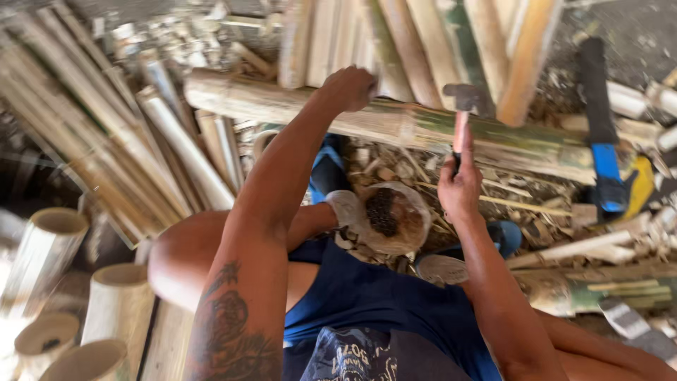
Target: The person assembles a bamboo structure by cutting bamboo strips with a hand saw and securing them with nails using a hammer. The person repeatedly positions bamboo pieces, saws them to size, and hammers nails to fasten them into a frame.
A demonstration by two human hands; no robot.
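L hand (350,87) grips 1 bamboo pole (395,121); R hand (460,187) fist on 1 hammer (462,106). Split strips (106,134) crowd left; 4 cut tubes (49,247) near edge.

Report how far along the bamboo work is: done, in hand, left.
Done, by the look of it: split bamboo strips lie piled at the left, cut bamboo tube sections stand beside them, and chips litter the ground. In hand: the left hand steadies a whole bamboo pole while the right hand holds a hammer at it. Left: that pole is unsplit, and more bamboo lengths lie behind.
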